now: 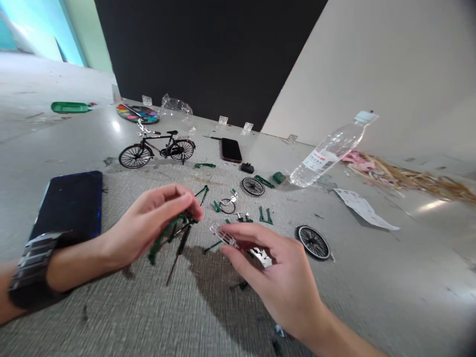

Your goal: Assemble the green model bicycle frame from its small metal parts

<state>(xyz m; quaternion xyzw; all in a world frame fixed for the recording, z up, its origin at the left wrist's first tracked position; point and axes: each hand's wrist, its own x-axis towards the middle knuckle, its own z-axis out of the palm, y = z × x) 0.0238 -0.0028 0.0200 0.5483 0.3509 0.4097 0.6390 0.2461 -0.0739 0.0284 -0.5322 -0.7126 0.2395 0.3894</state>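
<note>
My left hand [156,213], with a dark watch on its wrist, pinches a green model bicycle frame [203,193] with a curved green fender [158,245] hanging below the palm. Under those fingers a thin screwdriver [180,245] slants down; whether it is held or lying cannot be made out. Between the thumb and forefinger of my right hand [275,267] is a small silver wire rack [225,235], close to the frame but apart from it. Small green and silver parts [226,203] lie just beyond my fingers.
Farther back stand an assembled black model bicycle [159,148], a phone [230,149] and a tilted plastic bottle [330,151]. Loose wheels [253,186] lie on the grey mat. A dark tablet [70,201] is at left, a paper sheet [362,207] at right.
</note>
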